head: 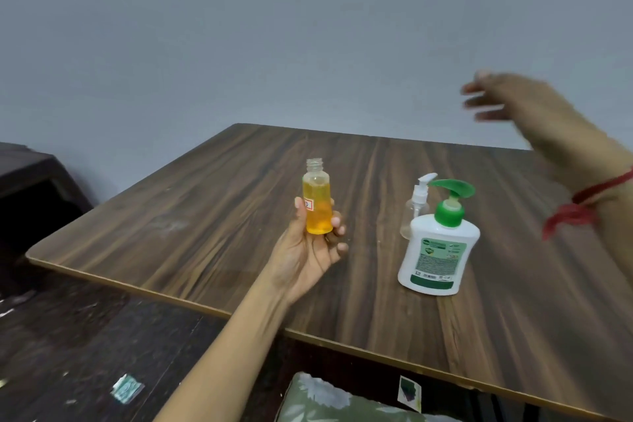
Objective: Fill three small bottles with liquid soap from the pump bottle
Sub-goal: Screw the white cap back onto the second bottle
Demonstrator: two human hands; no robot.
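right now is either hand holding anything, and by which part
The left hand grips the uncapped small bottle by its lower body, upright. The right hand is raised with fingers spread, holding nothing.

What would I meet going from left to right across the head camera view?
Dark furniture → soap-filled small bottle, held in the left hand → pump bottle → right hand.
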